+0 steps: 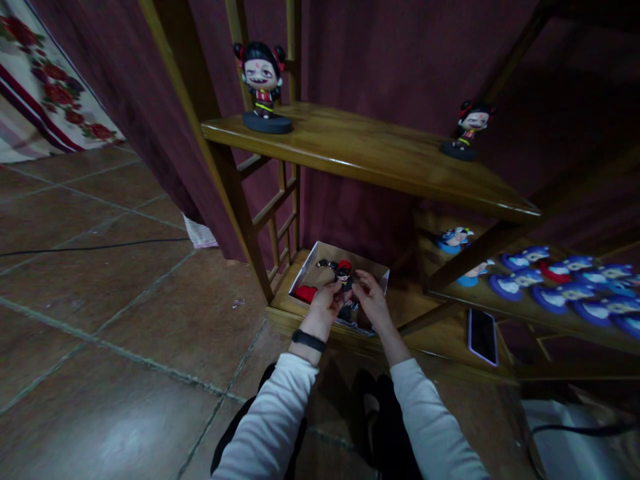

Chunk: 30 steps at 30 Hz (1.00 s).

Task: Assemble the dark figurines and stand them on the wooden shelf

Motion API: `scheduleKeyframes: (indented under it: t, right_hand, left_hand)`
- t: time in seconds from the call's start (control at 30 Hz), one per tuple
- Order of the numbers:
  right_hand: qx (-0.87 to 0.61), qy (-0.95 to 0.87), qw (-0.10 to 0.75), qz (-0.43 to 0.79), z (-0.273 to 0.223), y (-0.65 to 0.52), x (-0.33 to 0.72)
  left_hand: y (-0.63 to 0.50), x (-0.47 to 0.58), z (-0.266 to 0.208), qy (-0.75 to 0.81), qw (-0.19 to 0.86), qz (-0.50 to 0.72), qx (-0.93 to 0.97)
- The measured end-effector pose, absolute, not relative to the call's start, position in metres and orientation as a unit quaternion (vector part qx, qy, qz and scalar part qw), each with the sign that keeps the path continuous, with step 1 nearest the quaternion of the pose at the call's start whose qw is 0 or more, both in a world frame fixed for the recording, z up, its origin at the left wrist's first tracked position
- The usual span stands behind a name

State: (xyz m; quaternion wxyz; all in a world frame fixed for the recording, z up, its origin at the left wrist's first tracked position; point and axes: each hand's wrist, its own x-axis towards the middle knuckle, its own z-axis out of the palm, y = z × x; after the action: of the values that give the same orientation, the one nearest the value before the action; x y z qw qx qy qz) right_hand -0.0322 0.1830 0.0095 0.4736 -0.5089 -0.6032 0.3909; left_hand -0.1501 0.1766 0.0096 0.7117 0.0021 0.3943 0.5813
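A small figurine (343,274) with black hair and red on its head is held just above an open cardboard box (381,274). My left hand (325,301) pinches it from the left, fingers closed around its lower part. From the other side my right hand (371,297) bends its fingers around the same figurine, thumb against its lower end; its exact grip is partly hidden. Inside the box lie a red piece (305,293) at the left and several dark pieces, partly covered by my hands.
Two figurines on dark bases, one left (263,83) and one right (473,127), stand on the wooden shelf (360,150) above. Several blue-based figurines (563,295) line a rack at right. A phone (483,337) lies on the lower board. A cable (100,247) crosses the tiled floor.
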Motion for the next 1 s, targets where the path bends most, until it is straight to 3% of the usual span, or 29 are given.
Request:
scheduleKeyframes:
  t: [0.13,0.43,1.0]
  right_hand:
    - [-0.481,-0.522,0.485,0.511,0.0048,0.1834,-0.0358]
    - [-0.456,-0.432,0.486,0.608,0.0036,0.1848,-0.0374]
    - [-0.441,-0.382,0.493,0.646,0.0084,0.1809,-0.0319]
  left_hand:
    - [0.1729,-0.1516,0.0143,0.386,0.730,0.564,0.003]
    - [0.1705,-0.1549,0.0165,0.406,0.734,0.542,0.054]
    - [0.1689,-0.1569,0.0147,0.417,0.720,0.545,0.102]
